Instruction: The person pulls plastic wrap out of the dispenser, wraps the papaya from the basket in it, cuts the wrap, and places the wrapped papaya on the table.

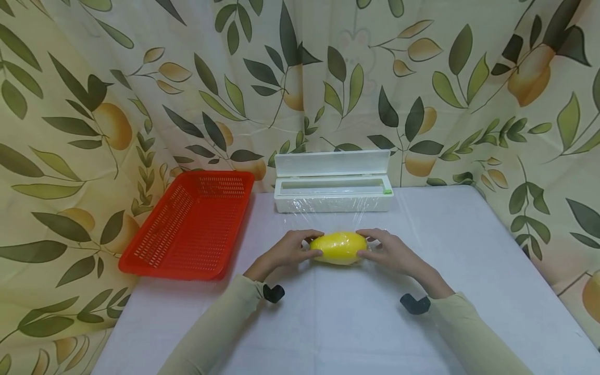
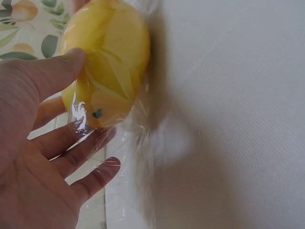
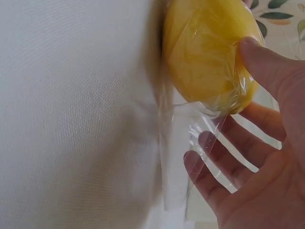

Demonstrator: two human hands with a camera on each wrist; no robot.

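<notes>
A smooth yellow mango-shaped fruit, with a small dark green spot at one end, is wrapped in clear cling film. My left hand grips its left end, thumb on the near side and fingers behind. At the opposite end my right hand holds it the same way. Loose film hangs past both ends over the fingers, as the right wrist view shows at the film's edge. Behind the fruit stands a white cling film dispenser with its lid raised, and film stretches from it towards the fruit.
A red perforated plastic basket sits on the left of the table, close to the left forearm. White cloth covers the table. A leaf-and-fruit patterned curtain hangs behind and along the sides. A green slider shows on the dispenser's right end.
</notes>
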